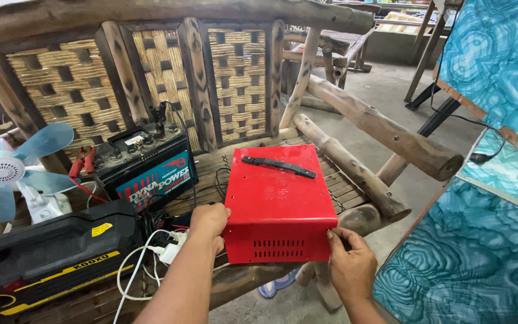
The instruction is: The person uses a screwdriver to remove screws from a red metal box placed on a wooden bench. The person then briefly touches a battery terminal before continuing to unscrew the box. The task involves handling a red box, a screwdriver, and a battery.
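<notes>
Rough log furniture filled the place, and the work sat on the slatted seat of a wooden bench (355, 195) with a woven cane back. At the far left stood a small fan (1, 171) with pale blue blades on a white base. Near it, lower left, lay a long black case (52, 255) with yellow trim. Behind that case stood a black car battery (145, 162), with red clamps (82, 161) resting at its left edge. White cables and a plug (166, 249) tangled between the case and the red metal box (277, 201), crowding the space by the box's left side.

The left hand (209, 223) gripped the near left corner of the box, fingers curled round the edge. That box sat in the middle of the seat, a black handle (278, 166) on its lid and vent slots in its near face. The right hand (350, 264) held the near right corner, thumb on the lid's rim and fingers under it. A thick log armrest (385, 135) ran just right of the box. At the far right leaned blue patterned panels (493, 180).
</notes>
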